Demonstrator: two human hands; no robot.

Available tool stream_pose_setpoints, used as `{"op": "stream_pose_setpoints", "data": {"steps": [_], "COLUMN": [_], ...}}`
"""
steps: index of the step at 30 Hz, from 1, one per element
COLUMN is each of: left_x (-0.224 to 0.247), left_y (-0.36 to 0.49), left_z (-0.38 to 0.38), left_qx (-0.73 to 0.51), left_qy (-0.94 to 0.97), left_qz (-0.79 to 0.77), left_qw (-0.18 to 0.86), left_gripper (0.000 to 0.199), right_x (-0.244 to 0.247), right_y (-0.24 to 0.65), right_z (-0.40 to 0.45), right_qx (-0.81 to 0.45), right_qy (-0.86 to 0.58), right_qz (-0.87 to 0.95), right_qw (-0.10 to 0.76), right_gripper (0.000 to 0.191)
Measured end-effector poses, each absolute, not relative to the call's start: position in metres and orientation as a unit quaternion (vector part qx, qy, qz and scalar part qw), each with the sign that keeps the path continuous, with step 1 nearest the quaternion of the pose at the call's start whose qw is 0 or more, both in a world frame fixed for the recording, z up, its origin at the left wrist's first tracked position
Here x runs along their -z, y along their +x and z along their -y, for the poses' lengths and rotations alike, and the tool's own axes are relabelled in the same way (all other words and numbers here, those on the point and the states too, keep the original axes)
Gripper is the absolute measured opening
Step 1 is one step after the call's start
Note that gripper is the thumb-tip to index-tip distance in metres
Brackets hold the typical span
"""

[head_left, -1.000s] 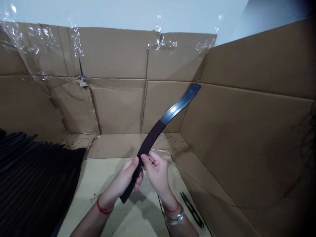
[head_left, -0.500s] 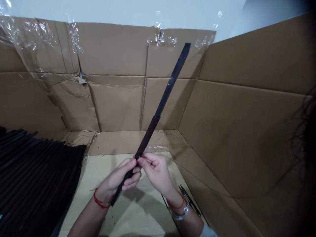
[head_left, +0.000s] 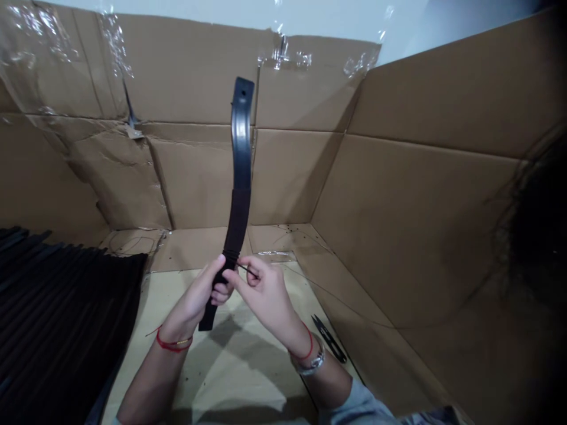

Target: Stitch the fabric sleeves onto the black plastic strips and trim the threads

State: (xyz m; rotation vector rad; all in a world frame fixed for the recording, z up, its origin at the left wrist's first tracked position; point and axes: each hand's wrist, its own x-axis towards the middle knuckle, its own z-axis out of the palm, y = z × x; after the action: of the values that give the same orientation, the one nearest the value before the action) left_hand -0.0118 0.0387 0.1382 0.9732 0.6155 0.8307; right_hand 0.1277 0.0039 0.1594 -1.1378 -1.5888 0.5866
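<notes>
A long, dark, gently curved strip (head_left: 241,136) with a hole near its glossy top end stands nearly upright before me. A dark brown covering (head_left: 238,218) wraps its middle, with several cord-like turns at the covering's lower part. Lower down, my left hand (head_left: 195,301) is closed round the strip, thumb in front and fingers behind. My right hand (head_left: 268,295) pinches a thin dark cord (head_left: 248,271) that runs from those turns; its thumb touches the strip's right edge.
A large pile of similar dark strips (head_left: 66,313) lies at the left. Black thread snips (head_left: 328,339) rest on the right of the pale work surface (head_left: 248,366). A long thin thread (head_left: 349,310) trails to the right. Cardboard walls (head_left: 199,77) rise behind and at the right.
The strip has turned from edge-on to showing its broad face, and its top has swung left to nearly upright. Both hands have shifted slightly up and left in view.
</notes>
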Motion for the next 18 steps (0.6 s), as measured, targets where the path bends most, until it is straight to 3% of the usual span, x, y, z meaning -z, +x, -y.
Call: {"op": "stream_pose_setpoints", "data": {"steps": [3, 6, 9, 12, 15, 18], "left_x": [-0.144, -0.149, -0.153, -0.154, -0.153, -0.153], "left_y": [-0.023, -0.037, -0.056, -0.081, -0.102, -0.107], "left_z": [-0.041, -0.046, -0.052, -0.058, -0.062, -0.061], "left_qx": [-0.389, -0.434, -0.480, -0.534, -0.586, -0.591], "left_qy": [0.439, 0.425, 0.403, 0.375, 0.365, 0.375], "left_qz": [-0.263, -0.247, -0.243, -0.247, -0.245, -0.239], "left_qw": [0.766, 0.755, 0.741, 0.716, 0.681, 0.673], "left_gripper": [0.049, 0.045, 0.044, 0.043, 0.041, 0.042], "right_x": [-0.159, -0.155, -0.157, -0.182, -0.230, -0.274], "right_y": [0.137, 0.161, 0.202, 0.250, 0.287, 0.295], "right_z": [0.008, 0.015, 0.019, 0.024, 0.028, 0.022], "right_qx": [-0.288, -0.364, -0.385, -0.354, -0.156, 0.010], "right_qy": [-0.493, -0.480, -0.509, -0.541, -0.614, -0.593], "right_qz": [0.630, 0.641, 0.661, 0.659, 0.630, 0.613], "right_qw": [0.526, 0.475, 0.396, 0.385, 0.450, 0.522], "right_gripper": [0.044, 0.024, 0.025, 0.019, 0.024, 0.024]}}
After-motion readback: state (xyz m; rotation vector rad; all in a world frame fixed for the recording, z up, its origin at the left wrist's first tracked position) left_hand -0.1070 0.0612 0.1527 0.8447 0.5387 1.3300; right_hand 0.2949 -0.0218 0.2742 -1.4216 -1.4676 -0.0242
